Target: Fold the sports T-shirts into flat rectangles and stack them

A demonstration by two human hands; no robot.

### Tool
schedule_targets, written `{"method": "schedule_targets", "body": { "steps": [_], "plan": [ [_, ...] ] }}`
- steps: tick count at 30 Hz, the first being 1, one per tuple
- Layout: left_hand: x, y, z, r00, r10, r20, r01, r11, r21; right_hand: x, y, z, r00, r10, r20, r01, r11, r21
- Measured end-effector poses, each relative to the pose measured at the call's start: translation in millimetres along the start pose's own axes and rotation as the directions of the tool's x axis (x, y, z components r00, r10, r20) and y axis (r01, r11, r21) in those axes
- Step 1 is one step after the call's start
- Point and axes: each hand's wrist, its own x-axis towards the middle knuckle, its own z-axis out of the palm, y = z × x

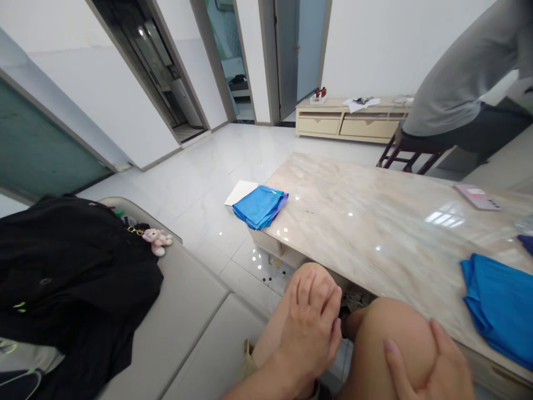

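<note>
My left hand [310, 322] lies flat on my left knee with its fingers stretched out, holding nothing. My right hand [433, 369] rests on my right knee, thumb and fingers spread over it, also empty. In front of my knees stands a low marble-look table [375, 222]. A folded stack of blue cloths [260, 206] sits on the table's far left corner. Another blue cloth [499, 303] lies on the table at the right, near my right hand.
A black jacket [70, 266] and a small pink plush toy [157, 240] lie on the grey sofa at left. Another person [462, 72] sits on a stool beyond the table. A pink phone [477, 196] lies on the table. A low cabinet [345, 116] stands at the far wall.
</note>
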Motion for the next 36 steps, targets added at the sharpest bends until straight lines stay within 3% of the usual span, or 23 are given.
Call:
{"method": "schedule_targets", "body": {
  "steps": [5, 10, 12, 15, 22, 26, 28, 30, 32, 34, 36],
  "plan": [
    [-5.4, -8.5, -0.1, 0.998, -0.029, -0.048, 0.027, 0.999, -0.037, 36.0, 3.6, 1.3, 0.973, 0.115, 0.199, -0.151, 0.972, 0.177],
    [-8.5, -16.3, -1.4, 0.994, -0.055, -0.093, 0.047, 0.995, -0.085, 90.1, 20.5, 5.8, 0.839, -0.024, 0.543, -0.308, 0.801, 0.512],
    [-8.3, -18.8, -2.3, 0.992, -0.049, -0.116, 0.038, 0.995, -0.095, 103.1, 17.6, 6.9, 0.799, -0.08, 0.596, -0.352, 0.741, 0.571],
    [-10.2, -21.3, -2.3, 0.99, -0.038, -0.135, 0.026, 0.995, -0.092, 110.3, 4.3, 4.8, 0.792, -0.129, 0.597, -0.331, 0.731, 0.597],
    [-23.6, -24.4, -5.7, 0.991, -0.024, -0.129, 0.012, 0.996, -0.089, 107.1, -16.5, -3.0, 0.814, -0.266, 0.516, -0.088, 0.821, 0.564],
    [-14.5, -34.6, -7.7, 0.993, -0.01, -0.12, -0.011, 0.985, -0.172, 94.0, -36.2, -2.5, 0.852, -0.282, 0.442, 0.162, 0.943, 0.29],
    [-3.5, -45.3, -4.4, 0.992, -0.065, -0.11, 0.034, 0.966, -0.258, 78.1, -54.8, 0.1, 0.849, -0.366, 0.381, 0.355, 0.929, 0.101],
    [10.1, -62.2, 1.9, 0.988, -0.143, -0.061, 0.108, 0.912, -0.397, 56.9, -73.7, 5.6, 0.803, -0.483, 0.349, 0.517, 0.856, -0.005],
    [24.9, -87.7, 9.5, 0.974, -0.224, 0.047, 0.211, 0.799, -0.563, 35.0, -85.8, 13.0, 0.756, -0.573, 0.317, 0.607, 0.795, -0.012],
    [40.1, -122.6, 15.9, 0.939, -0.297, 0.174, 0.335, 0.673, -0.659, 18.8, -87.2, 19.5, 0.732, -0.626, 0.27, 0.647, 0.763, 0.015],
    [56.0, -163.8, 18.7, 0.902, -0.361, 0.236, 0.424, 0.638, -0.643, 13.0, -79.7, 22.2, 0.735, -0.646, 0.206, 0.652, 0.757, 0.047]
  ]
}}
